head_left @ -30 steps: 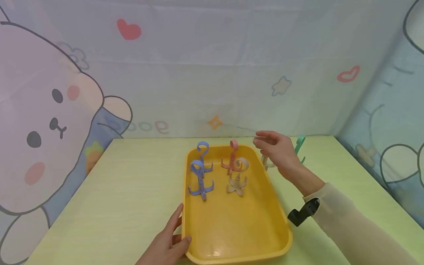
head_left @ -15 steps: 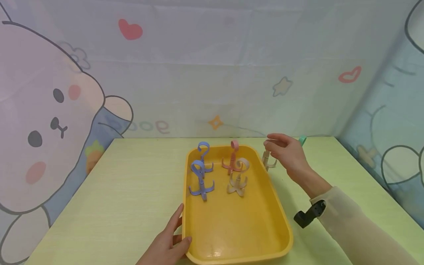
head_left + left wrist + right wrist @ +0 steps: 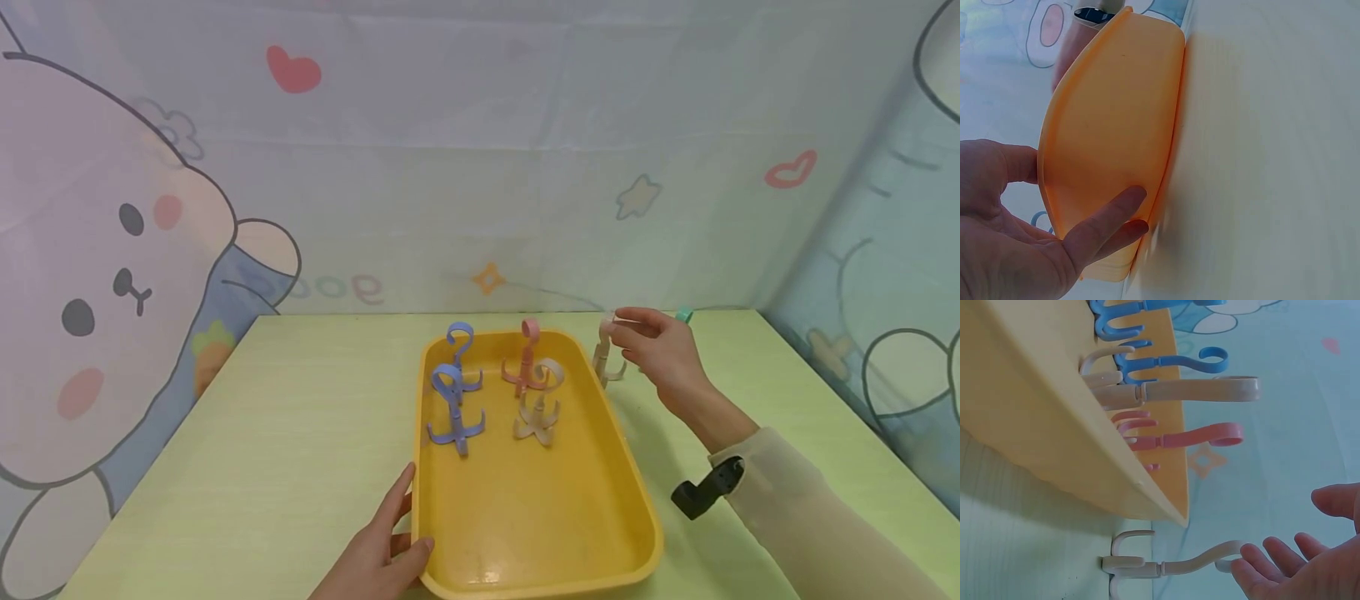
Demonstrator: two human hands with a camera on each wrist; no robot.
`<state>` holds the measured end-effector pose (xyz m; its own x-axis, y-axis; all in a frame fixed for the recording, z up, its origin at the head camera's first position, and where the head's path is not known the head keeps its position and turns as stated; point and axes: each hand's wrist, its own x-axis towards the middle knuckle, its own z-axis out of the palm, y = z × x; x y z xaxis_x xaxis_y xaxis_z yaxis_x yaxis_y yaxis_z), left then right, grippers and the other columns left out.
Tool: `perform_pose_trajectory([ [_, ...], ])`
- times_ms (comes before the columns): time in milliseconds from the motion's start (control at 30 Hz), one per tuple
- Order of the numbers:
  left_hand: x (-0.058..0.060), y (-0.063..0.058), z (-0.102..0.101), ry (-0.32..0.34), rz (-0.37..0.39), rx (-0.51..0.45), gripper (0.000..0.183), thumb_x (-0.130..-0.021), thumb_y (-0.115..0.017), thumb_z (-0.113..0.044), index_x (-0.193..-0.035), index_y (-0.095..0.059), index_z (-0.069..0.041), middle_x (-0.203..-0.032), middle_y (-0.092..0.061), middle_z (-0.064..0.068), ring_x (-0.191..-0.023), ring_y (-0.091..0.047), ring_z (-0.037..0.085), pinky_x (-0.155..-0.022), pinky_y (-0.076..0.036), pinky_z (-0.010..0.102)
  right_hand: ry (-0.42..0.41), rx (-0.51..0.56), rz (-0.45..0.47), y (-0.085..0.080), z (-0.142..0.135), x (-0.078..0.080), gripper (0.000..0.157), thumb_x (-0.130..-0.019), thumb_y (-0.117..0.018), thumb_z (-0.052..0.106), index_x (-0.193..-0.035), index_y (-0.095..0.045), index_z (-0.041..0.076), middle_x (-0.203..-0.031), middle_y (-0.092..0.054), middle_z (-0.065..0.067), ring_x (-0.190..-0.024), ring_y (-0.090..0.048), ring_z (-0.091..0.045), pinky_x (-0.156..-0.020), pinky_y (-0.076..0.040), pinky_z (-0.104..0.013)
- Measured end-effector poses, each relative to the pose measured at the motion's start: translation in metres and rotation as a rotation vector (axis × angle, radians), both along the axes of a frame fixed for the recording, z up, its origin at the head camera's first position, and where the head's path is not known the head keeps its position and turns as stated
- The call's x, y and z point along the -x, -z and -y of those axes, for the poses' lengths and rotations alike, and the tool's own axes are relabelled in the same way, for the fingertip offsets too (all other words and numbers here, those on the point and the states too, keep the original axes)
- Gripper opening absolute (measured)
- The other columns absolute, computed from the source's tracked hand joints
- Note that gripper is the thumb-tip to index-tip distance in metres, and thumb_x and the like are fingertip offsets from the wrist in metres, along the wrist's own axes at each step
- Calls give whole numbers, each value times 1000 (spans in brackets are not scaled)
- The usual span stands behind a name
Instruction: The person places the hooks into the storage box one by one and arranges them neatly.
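Observation:
My left hand (image 3: 377, 557) holds the near left side of a yellow tray (image 3: 517, 517), thumb over the rim and fingers along the outer wall (image 3: 1110, 125). Just outside the tray's far right side, a beige swivel hook (image 3: 602, 360) with upturned prongs stands on the table. My right hand (image 3: 666, 360) is at its curled top; in the right wrist view the fingertips meet the curl (image 3: 1229, 550) while the thumb stays apart. Inside the tray stand two blue hooks (image 3: 457, 427), a pink hook (image 3: 527, 362) and another beige hook (image 3: 537, 421).
Behind my right hand, the top of a green hook (image 3: 684, 315) shows; its lower part is hidden. The pale green table (image 3: 300, 433) ends at a printed cloth backdrop (image 3: 480, 167). A black wrist camera (image 3: 708, 487) sits on my right sleeve.
My right hand has shifted right from beside the tray's far corner, so the standing beige hook's curl now shows at its fingertips. The green hook has become more covered. My left hand stays put.

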<state>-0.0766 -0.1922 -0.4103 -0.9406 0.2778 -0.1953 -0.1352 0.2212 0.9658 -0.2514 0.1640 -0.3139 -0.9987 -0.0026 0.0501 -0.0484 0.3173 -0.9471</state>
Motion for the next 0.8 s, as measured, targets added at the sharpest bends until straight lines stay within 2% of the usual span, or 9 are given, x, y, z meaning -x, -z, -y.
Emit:
perform_pose_trajectory([
  [167, 0, 0, -1, -11, 7, 2, 93, -105, -64, -19, -171, 1, -9, -166, -16, 43, -129, -63, 49, -91, -64, 45, 8, -14, 6, 3, -1, 2, 58, -107, -64, 35, -155, -51, 5, -153, -57, -20, -133, -60, -30, -114, -52, -42],
  [267, 0, -1, -2, -18, 13, 5, 94, -105, -64, -18, -171, 1, -8, -166, -16, 44, -129, -62, 51, -90, -64, 46, 12, -10, 8, 6, -2, 3, 57, -108, -63, 32, -156, -50, 4, -154, -56, -22, -135, -59, -33, -116, -50, -46],
  [433, 0, -2, -2, -25, 16, 8, 94, -104, -64, -17, -171, 1, -8, -166, -16, 44, -129, -62, 50, -90, -64, 45, 19, 2, 3, 11, -4, 4, 55, -108, -62, 26, -156, -49, 2, -153, -56, -25, -130, -63, -28, -117, -48, -49],
  [533, 0, -2, -2, -27, 16, 9, 94, -104, -65, -17, -171, 1, -8, -166, -15, 44, -130, -62, 51, -89, -64, 45, 25, 5, 8, 12, -4, 6, 55, -107, -63, 22, -156, -48, 1, -153, -56, -27, -135, -60, -30, -118, -47, -50],
  [633, 0, -2, -2, -26, 16, 2, 94, -105, -64, -17, -171, 1, -8, -165, -14, 45, -130, -61, 53, -89, -64, 46, 32, 13, 11, 14, -4, 8, 55, -106, -64, 18, -156, -48, 0, -153, -55, -28, -144, -52, -39, -119, -46, -51],
  [800, 0, -1, -2, -23, 16, -3, 94, -104, -64, -17, -171, 1, -8, -165, -13, 46, -130, -61, 52, -88, -65, 46, 38, 24, 19, 19, -5, 12, 57, -105, -65, 16, -157, -47, 0, -153, -54, -29, -144, -51, -40, -119, -45, -51],
])
